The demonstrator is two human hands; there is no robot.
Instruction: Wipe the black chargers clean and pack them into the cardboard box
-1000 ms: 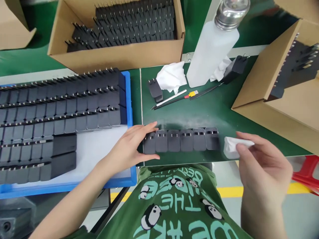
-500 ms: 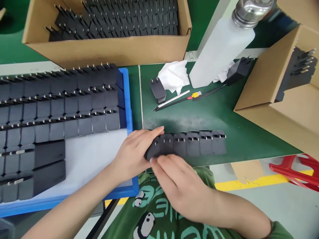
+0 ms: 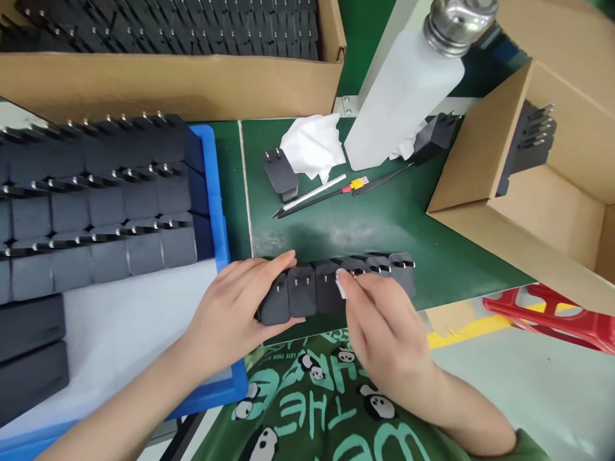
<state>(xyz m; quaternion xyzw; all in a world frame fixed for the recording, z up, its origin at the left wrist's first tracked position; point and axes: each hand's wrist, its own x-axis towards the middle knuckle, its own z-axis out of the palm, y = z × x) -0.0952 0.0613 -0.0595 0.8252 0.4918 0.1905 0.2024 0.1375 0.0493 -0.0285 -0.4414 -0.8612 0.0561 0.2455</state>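
- Green matting covers your counter (image 3: 384,224), with a row of black plug adapters (image 3: 336,288) lying side by side along its near edge.
- Your left hand (image 3: 240,314) braces the row's left end, fingers curled over the end adapter.
- Your right hand (image 3: 384,326) has moved: a second ago it held the white wipe (image 3: 340,282) off past the row's right end; now it pinches that wipe against the middle adapters, so wiping looks under way.
- Left of you, a blue tray (image 3: 216,192) holds many more adapters.
- Behind the row lie tweezers (image 3: 307,200), a crumpled cloth (image 3: 312,146), a dispenser bottle (image 3: 403,96) and a loose adapter (image 3: 280,174); none blocks your hands.
- Cardboard boxes (image 3: 480,186) flank the counter.
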